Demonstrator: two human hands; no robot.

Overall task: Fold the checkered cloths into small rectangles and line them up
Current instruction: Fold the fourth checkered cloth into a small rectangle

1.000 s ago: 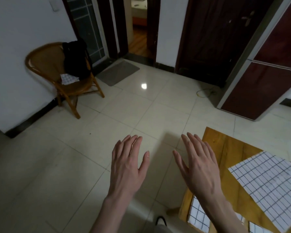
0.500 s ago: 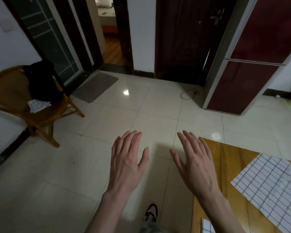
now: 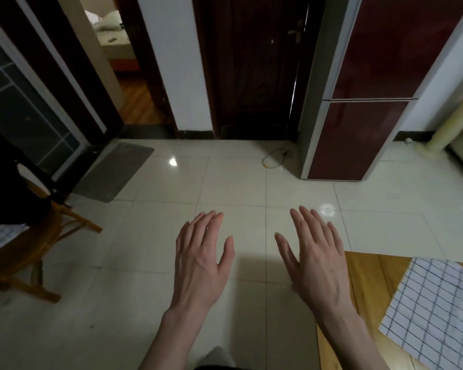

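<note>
view swung right, chair (image 3: 24, 244) now far left | left hand (image 3: 201, 260), right hand (image 3: 314, 259) spread, empty | checkered cloth (image 3: 436, 313) on table (image 3: 366, 273)

glossy floor tiles (image 3: 155, 263), wooden table (image 3: 369, 273), seemingly matt checkered cloth (image 3: 433, 311)

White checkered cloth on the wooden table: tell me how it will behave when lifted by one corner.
The white checkered cloth looks thin and lies flat on the wooden table, so it will probably drape limply rather than hold shape. It appears light for its size. Its grid lines bend slightly, which suggests soft fabric that may slide easily on the smooth wood.
</note>
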